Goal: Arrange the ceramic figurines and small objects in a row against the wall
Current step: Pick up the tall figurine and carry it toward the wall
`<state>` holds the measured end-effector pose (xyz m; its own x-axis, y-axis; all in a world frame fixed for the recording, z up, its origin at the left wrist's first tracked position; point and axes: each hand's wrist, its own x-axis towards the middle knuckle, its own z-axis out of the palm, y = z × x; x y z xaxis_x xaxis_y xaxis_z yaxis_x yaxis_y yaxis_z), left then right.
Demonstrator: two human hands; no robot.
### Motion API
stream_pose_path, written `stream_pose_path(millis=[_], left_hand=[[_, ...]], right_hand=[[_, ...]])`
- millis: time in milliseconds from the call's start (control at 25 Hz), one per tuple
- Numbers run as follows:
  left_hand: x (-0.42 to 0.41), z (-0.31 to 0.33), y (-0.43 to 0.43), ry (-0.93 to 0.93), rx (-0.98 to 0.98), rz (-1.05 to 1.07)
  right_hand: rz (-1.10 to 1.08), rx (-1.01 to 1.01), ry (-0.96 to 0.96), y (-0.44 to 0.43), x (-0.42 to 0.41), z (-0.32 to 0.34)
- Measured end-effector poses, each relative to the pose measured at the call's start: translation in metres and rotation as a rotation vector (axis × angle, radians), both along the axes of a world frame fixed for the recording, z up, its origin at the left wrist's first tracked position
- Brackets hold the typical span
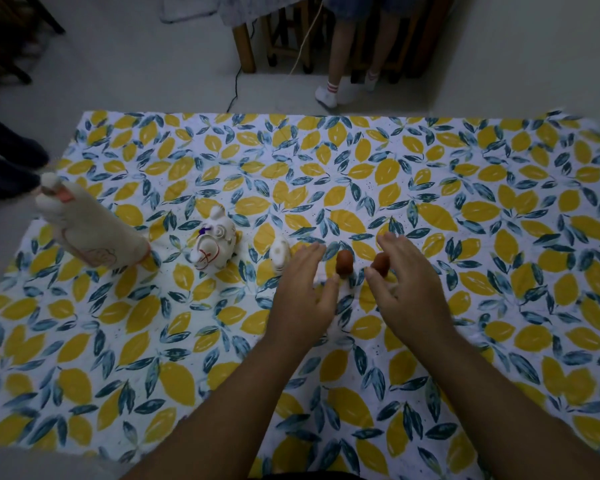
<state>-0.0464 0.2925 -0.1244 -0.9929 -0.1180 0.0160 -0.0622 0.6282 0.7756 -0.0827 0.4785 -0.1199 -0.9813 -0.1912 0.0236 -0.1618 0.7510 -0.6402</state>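
Observation:
On the lemon-print cloth (326, 174) a row runs left to right: a tall white figurine (87, 230), a white pig-like ceramic figurine (215, 244), a small white figurine (280, 253), then two small brown mushroom-shaped objects (344, 263) (381, 263). My left hand (305, 289) hovers with fingers spread just left of the first brown object, beside the small white figurine. My right hand (409, 282) is spread over the second brown object, its fingers partly hiding it. Neither hand holds anything.
The cloth lies on a pale floor. Beyond its far edge stand wooden table legs (245, 46), a black cable (234, 88) and a person's legs in white socks (340, 64). Dark shoes (11, 161) sit at the left edge.

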Motion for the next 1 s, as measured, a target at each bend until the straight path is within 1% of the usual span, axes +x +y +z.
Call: stream_pose_path(millis=[120, 280, 440, 520, 600, 640, 720, 800, 840, 920, 1000], left_hand=[[0.02, 0.019, -0.032, 0.027, -0.066, 0.065], [0.046, 0.04, -0.101, 0.057, -0.173, 0.156], [0.07, 0.055, -0.186, 0.073, -0.169, 0.281], [0.077, 0.057, -0.231, 0.087, -0.147, 0.355], [0.077, 0.057, -0.272, 0.101, -0.13, 0.406], [0.074, 0.056, -0.292, 0.1, -0.111, 0.415], [0.06, 0.053, -0.327, 0.091, -0.066, 0.396], [0.041, 0.049, -0.352, 0.058, -0.028, 0.327], [0.032, 0.046, -0.361, 0.033, 0.01, 0.273], [0.018, 0.041, -0.373, -0.005, 0.157, 0.138], [0.013, 0.035, -0.381, 0.0, 0.284, 0.058]], right_hand=[[0.104, 0.113, 0.026, -0.04, 0.009, 0.023], [0.263, 0.2, 0.104, -0.121, 0.025, 0.043], [0.374, 0.204, 0.131, -0.218, 0.042, 0.055], [0.402, 0.185, 0.137, -0.267, 0.044, 0.058], [0.404, 0.17, 0.105, -0.31, 0.038, 0.059], [0.395, 0.154, 0.066, -0.33, 0.033, 0.059], [0.358, 0.085, -0.092, -0.365, 0.021, 0.057], [0.312, -0.04, -0.258, -0.389, 0.01, 0.056], [0.284, -0.127, -0.311, -0.398, 0.005, 0.053], [0.229, -0.275, -0.361, -0.41, 0.001, 0.047], [0.141, -0.328, -0.359, -0.416, 0.002, 0.042]])
